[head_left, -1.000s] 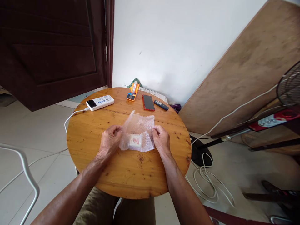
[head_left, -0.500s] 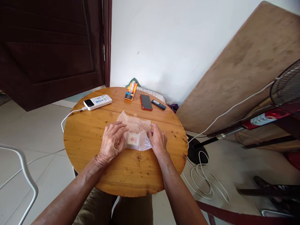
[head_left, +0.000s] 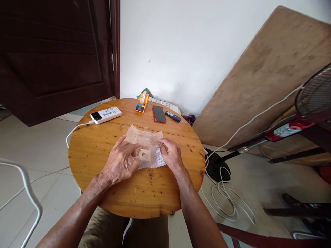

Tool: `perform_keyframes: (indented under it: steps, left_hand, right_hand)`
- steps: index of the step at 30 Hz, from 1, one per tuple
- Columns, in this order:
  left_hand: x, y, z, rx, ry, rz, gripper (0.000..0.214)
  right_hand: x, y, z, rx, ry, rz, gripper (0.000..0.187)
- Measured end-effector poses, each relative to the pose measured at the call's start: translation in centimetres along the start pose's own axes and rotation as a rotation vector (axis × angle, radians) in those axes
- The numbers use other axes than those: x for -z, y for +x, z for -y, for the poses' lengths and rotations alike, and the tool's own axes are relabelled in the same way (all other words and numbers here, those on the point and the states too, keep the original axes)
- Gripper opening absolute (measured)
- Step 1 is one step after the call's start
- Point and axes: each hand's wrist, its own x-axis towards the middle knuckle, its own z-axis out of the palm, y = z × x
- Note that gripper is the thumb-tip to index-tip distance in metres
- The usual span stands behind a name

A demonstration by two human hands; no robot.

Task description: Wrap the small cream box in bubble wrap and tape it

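A sheet of bubble wrap (head_left: 144,136) lies spread on the round wooden table. On its near part rests a small flat cream-coloured box (head_left: 145,155) with a red mark on its face. My left hand (head_left: 120,160) is closed around the box's left end, thumb on the near side and fingers on the far side. Part of the box is hidden by these fingers. At the right edge of the bubble wrap, my right hand (head_left: 171,153) has thumb and fingers bent together on the plastic, which looks crinkled and shiny there.
Farther back on the table (head_left: 108,193) are a white power bank (head_left: 106,115) with a cable, an orange tape dispenser (head_left: 142,102), a red-edged phone (head_left: 159,114) and a dark blue handheld device (head_left: 173,116). A fan (head_left: 314,93) and coiled white cable (head_left: 224,203) are at right.
My left hand has come down from above the wrap onto the box's left end. The box's visible face looks different now. My right hand has shifted slightly on the wrap's right edge.
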Motion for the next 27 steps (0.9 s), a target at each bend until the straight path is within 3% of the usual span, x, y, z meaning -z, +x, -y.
perform_keyframes:
  steps: [5, 9, 13, 15, 18, 22, 25, 27]
  left_hand:
    - [1.8, -1.5, -2.6, -0.069, -0.008, 0.113, 0.031]
    - [1.8, -3.1, -3.4, 0.077, -0.002, 0.317, 0.027]
    - [0.7, -3.6, -2.7, 0.233, 0.036, 0.261, 0.029]
    - [-0.2, -3.4, -2.2, 0.243, 0.081, 0.161, 0.035]
    - [-2.1, -3.1, -1.2, 0.193, 0.078, 0.061, 0.072]
    - [-4.5, -3.7, 0.0, 0.211, -0.002, 0.096, 0.11]
    - [-5.1, -4.4, 0.4, 0.231, 0.021, 0.145, 0.12]
    - [-4.8, -4.6, 0.1, 0.221, 0.074, 0.195, 0.119]
  right_hand:
    - [2.1, -1.1, 1.3, 0.117, 0.115, 0.18, 0.026]
    - [3.5, -2.7, 2.1, 0.091, 0.099, 0.382, 0.014]
    - [4.1, -3.7, 2.5, 0.059, 0.04, 0.514, 0.007]
    - [3.9, -3.8, 2.7, 0.037, 0.063, 0.477, 0.01]
    - [3.0, -3.5, 3.3, 0.024, 0.181, 0.359, 0.033]
    - [0.6, -2.9, 4.4, 0.081, 0.22, 0.299, 0.06]
    - [-0.2, -2.9, 4.8, 0.065, 0.189, 0.286, 0.053]
    - [0.3, -3.1, 4.3, 0.0, 0.208, 0.186, 0.044]
